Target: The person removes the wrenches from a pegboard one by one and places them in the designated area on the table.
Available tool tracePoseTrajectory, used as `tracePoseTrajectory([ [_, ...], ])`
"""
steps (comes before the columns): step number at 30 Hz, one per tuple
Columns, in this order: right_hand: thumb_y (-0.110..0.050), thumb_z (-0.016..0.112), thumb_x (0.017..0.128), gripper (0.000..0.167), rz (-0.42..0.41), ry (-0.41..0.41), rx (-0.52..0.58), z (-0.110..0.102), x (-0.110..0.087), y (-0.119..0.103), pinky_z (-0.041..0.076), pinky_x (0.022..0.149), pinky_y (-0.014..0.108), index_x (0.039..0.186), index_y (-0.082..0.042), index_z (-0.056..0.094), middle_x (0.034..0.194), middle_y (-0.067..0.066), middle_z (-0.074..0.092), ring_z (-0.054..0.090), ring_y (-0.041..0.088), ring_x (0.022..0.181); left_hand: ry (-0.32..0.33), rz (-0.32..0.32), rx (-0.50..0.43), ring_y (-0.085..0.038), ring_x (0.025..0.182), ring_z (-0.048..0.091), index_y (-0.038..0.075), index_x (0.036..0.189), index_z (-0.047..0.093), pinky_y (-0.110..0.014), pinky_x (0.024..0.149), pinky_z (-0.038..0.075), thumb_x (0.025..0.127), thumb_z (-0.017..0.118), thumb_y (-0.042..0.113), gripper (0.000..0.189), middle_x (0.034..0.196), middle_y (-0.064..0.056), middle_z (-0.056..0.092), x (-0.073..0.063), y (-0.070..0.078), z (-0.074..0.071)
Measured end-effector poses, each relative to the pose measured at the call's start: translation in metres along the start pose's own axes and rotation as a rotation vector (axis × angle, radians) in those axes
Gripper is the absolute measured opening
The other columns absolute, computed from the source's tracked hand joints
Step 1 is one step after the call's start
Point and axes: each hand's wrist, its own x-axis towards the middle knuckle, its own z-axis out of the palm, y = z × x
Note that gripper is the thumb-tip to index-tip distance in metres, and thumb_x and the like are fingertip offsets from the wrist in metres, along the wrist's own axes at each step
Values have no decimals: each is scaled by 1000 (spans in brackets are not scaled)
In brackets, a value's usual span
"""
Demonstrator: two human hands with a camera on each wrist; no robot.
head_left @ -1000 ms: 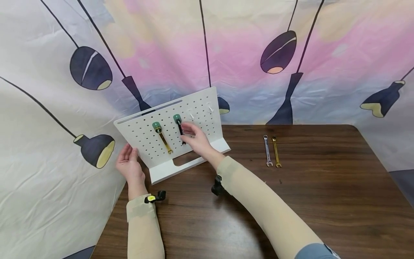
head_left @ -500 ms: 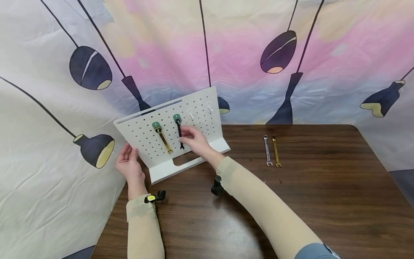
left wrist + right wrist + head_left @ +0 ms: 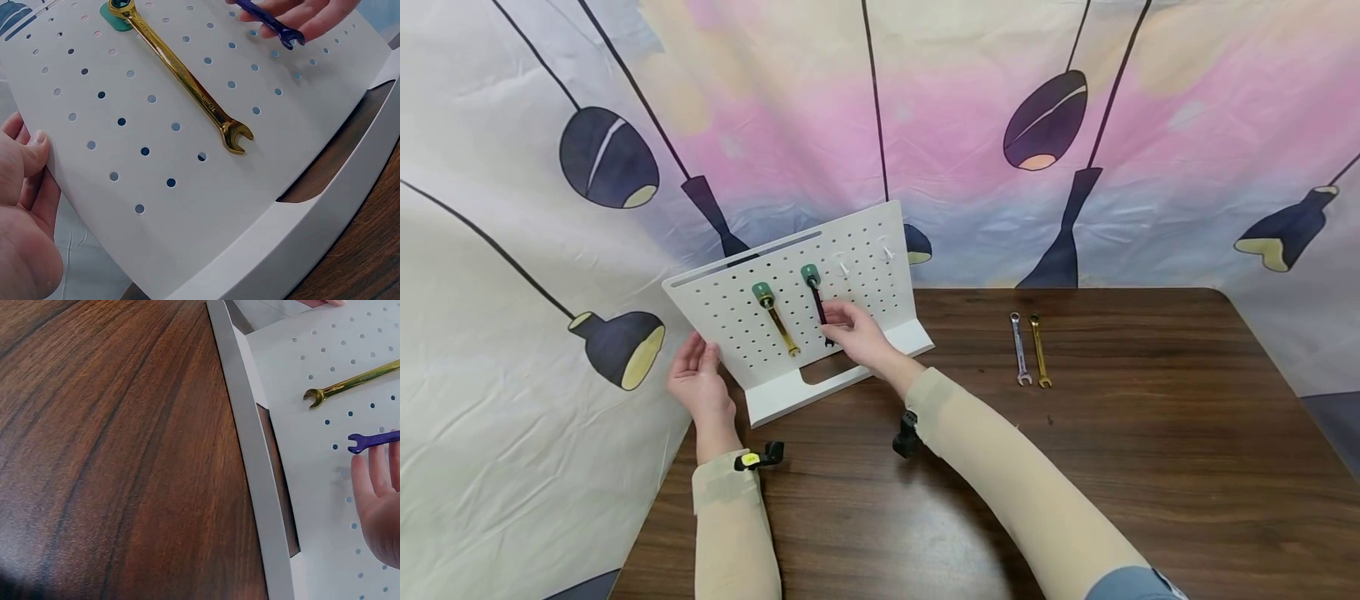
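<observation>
A white pegboard stands tilted back on the table. My left hand holds its left edge, thumb at the front and fingers behind. On the board, a gold combination wrench hangs from a green-backed hook. To its right a dark purple wrench hangs at a second green-backed hook. My right hand pinches this purple wrench near its lower, open end; in the right wrist view the fingertips touch its shaft, and the thumb is hidden there.
Two clear hooks sit on the board's right part, with nothing on them. A silver wrench and another gold wrench lie side by side on the brown wooden table. A printed curtain hangs close behind.
My right hand has slid down along the purple wrench, whose lower end swung slightly left, then back right. My left hand and the board stay still.
</observation>
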Motion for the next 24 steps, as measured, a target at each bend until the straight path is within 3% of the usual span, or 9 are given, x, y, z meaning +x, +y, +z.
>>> tracePoseTrajectory([
  [9,-11,71,105,37,26,12,70,-1,-9,-3,61,91,35,140,-5,64,125,12,71,70,23,113,-9,7,17,-19,108,72,4,120,80,-27,97,55,93,80,-3,28,112,-8,79,0,0,-1],
  [24,-12,70,106,35,51,-4,95,-5,-12,-4,60,93,36,139,-7,66,124,11,73,73,21,111,-13,12,0,-19,106,73,3,120,80,-27,95,56,93,79,-6,29,109,-8,79,0,0,-1],
])
